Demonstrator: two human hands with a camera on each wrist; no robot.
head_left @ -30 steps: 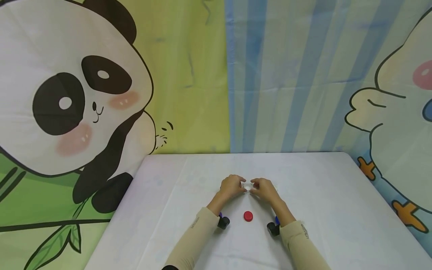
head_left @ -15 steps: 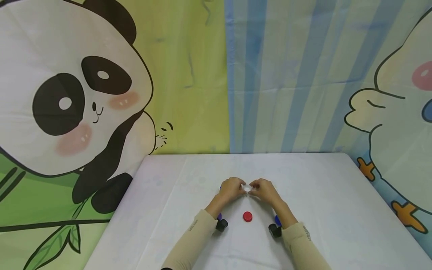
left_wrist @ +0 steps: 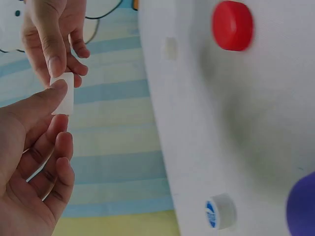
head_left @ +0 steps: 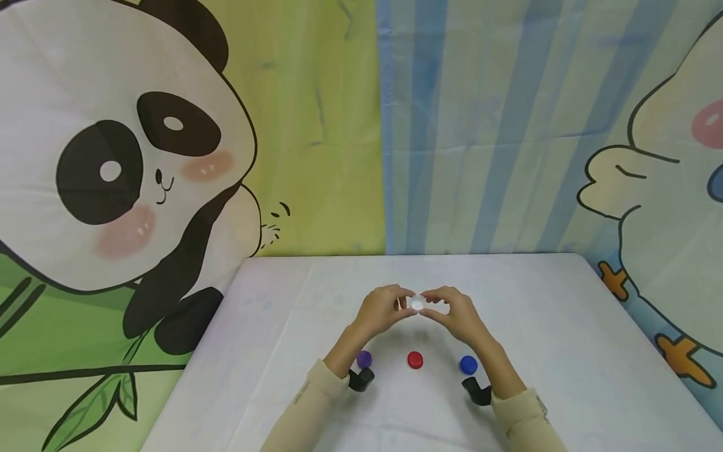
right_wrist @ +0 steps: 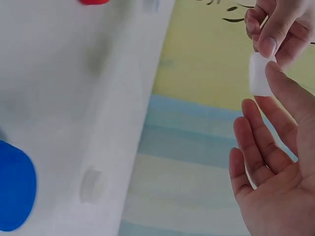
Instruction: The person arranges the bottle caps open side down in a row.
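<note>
My left hand (head_left: 381, 309) and right hand (head_left: 459, 316) meet over the table, pinching a small white bottle cap (head_left: 417, 303) between their thumbs and fingers. In the left wrist view the white cap (left_wrist: 64, 96) shows side-on, with the left thumb across its near face and the right fingertips at its upper edge. The right wrist view has the same cap (right_wrist: 261, 73) between both thumbs. The other fingers of each hand are spread loosely. A red cap (head_left: 415, 360) lies on the table in front of the hands, with a purple cap (head_left: 364, 359) left of it and a blue cap (head_left: 468, 365) right of it.
A white cap with a blue mark (left_wrist: 220, 212) lies on the white table (head_left: 316, 289), seen in the left wrist view. Another pale cap (right_wrist: 93, 186) shows in the right wrist view. Black wrist camera mounts (head_left: 361, 379) hang below both sleeves. Printed curtains (head_left: 316, 157) stand behind the table.
Both hands have risen from near the tabletop, lifting the white cap with them. The forearms have spread apart, and the purple and blue caps are now more fully visible.
</note>
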